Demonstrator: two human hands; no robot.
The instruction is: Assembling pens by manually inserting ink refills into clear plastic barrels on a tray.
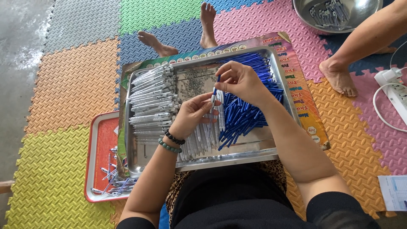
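On the bright foam floor (76,85), the left hand (193,114) grips a white pen (213,98); the right hand (239,80) pinches a blue tube (218,80), which may slip into the tray (237,156)

A home floor turned into a piecework station: interlocking foam play mats (72,80) in orange, yellow, green, blue and pink cover the ground, with bare grey concrete (21,38) showing at the upper left of the frame. People sit barefoot on the mats; one bare foot (339,78) rests at the right. A steel tray (203,159) at centre holds heaps of blue pen parts (248,114) and rows of clear barrels (150,95). A red tray (99,144) sits at the lower left, a metal bowl (369,12) at the top right, and a white power strip (396,91) lies at the right edge.
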